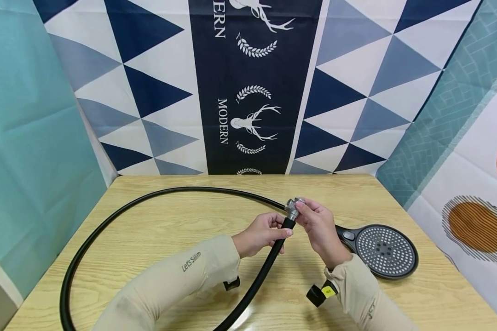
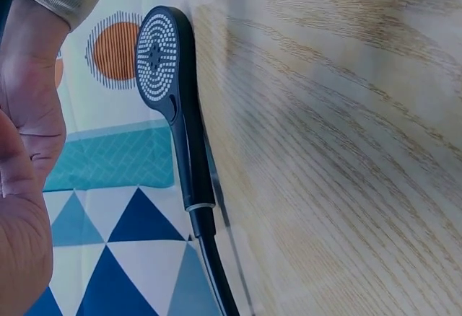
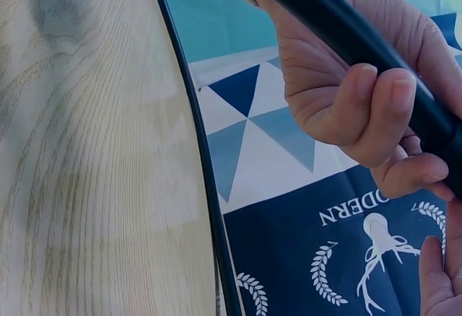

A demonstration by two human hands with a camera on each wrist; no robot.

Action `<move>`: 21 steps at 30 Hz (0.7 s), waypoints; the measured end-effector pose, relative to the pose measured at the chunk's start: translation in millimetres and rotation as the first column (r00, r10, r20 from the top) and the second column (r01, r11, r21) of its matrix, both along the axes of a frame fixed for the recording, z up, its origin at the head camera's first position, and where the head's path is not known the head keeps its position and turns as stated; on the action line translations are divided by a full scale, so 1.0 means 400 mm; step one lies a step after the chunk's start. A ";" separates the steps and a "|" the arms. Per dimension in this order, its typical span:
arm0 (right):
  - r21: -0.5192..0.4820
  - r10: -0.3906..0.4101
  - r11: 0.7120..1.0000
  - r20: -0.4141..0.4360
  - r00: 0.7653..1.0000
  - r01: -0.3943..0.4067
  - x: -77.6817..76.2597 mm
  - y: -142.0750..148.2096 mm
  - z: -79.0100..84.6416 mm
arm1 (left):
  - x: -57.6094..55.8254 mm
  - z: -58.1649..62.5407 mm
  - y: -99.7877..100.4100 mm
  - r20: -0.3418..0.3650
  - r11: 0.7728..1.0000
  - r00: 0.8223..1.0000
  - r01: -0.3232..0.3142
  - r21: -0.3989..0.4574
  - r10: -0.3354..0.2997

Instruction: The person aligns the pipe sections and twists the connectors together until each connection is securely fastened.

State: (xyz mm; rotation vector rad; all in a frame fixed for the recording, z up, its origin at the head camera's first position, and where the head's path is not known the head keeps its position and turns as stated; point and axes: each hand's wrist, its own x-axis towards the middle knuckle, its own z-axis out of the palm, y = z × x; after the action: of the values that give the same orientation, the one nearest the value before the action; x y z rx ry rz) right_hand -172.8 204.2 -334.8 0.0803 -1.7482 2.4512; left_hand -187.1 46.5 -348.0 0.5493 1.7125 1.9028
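I had the left hand [image 1: 257, 234] gripping the black hose [image 1: 262, 271] just below its end, thumb across the top and the other fingers curled round from beneath. The right hand [image 1: 316, 223] pinched the metal fitting [image 1: 292, 208] at that end between thumb and fingers. Both hands were near each other, right of the middle of the table [image 1: 182, 220] and above it.

From the grip, I could follow the hose down toward the near edge, where it left my head view; a long loop of it curved up beside the left edge and along the far edge, passing behind the fitting. My left wrist view showed a hose joined to the handle of the shower head [image 1: 386, 250], which lay by the right edge, spray face up.

Nearer the near edge, a black piece [image 1: 316, 295] with a yellow label [image 1: 329, 291] lay partly hidden by the right sleeve [image 1: 362, 294]. Another dark part [image 1: 232, 283] showed beside the left sleeve [image 1: 182, 276]; I couldn't tell its shape. Beyond the far edge hung a triangle-patterned cloth [image 1: 161, 92].
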 end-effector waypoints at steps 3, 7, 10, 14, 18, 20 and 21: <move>0.004 -0.007 1.000 0.002 1.000 0.007 0.000 0.001 -0.002 | -0.002 -0.001 0.001 0.008 1.000 1.000 0.000 -0.008 0.000; 0.004 -0.008 1.000 0.007 1.000 0.008 -0.002 0.001 -0.003 | -0.005 -0.003 -0.001 0.039 1.000 0.999 0.024 -0.009 -0.023; -0.001 -0.003 1.000 0.012 1.000 0.004 -0.003 0.002 -0.005 | -0.006 -0.005 -0.005 0.062 0.998 0.996 0.068 0.010 -0.069; -0.019 0.000 1.000 0.010 1.000 0.000 -0.003 0.004 -0.006 | -0.012 -0.005 -0.010 0.084 0.991 0.988 0.128 0.043 -0.131; -0.031 0.002 1.000 0.005 1.000 -0.002 -0.004 0.005 -0.007 | -0.015 -0.004 -0.013 0.073 0.987 0.984 0.157 0.044 -0.160; -0.030 0.002 1.000 0.006 1.000 -0.002 -0.003 0.006 -0.007 | -0.014 -0.004 -0.014 0.060 0.986 0.985 0.161 0.032 -0.163; -0.029 0.002 1.000 0.006 1.000 -0.002 -0.003 0.006 -0.007 | -0.014 -0.004 -0.014 0.051 0.987 0.986 0.160 0.026 -0.161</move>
State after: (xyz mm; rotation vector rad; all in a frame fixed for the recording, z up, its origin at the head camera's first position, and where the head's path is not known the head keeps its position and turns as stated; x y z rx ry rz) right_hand -173.9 206.6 -337.5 0.0711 -1.7151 2.4800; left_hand -192.6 40.8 -349.7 0.6202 1.5662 1.8082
